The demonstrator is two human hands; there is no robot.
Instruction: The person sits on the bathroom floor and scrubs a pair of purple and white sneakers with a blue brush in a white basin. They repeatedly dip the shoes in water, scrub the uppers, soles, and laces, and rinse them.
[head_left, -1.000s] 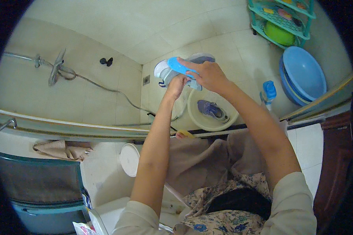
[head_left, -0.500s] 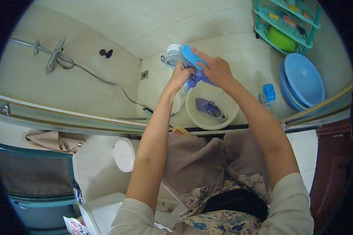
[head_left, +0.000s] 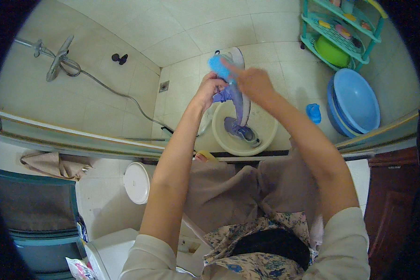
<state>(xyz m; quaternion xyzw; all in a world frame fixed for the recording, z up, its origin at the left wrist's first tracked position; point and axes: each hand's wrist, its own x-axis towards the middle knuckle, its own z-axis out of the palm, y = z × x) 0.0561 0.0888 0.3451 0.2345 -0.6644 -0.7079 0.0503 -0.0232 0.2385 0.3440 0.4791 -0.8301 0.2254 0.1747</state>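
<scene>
1 purple, fabric-looking shoe [head_left: 238, 103] with a curved pale sole is clamped by its upper in the left hand [head_left: 207, 92], above the far rim of a round basin [head_left: 265, 125]; the right hand [head_left: 254, 85] clasps a blurred blue brush [head_left: 217, 66].

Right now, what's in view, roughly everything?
Washbasin: 1, cream, centre
Inner shoe: 1, purple, in washbasin
Held shoe: 1, purple, over washbasin
Scrubber: 1, blue, upper centre
Stacked basins: 2 or more, blue, right
Rack: 1, green, upper right
Bowl: 1, lime, on rack
Bottle: 1, blue, right
Hose: 1, grey, left
Tap: 1, silver, left wall
Cloth: 1, beige, left
Round lid: 1, white, lower left
Left hand: 1, bare, gripping held shoe
Right hand: 1, bare, on scrubber
</scene>
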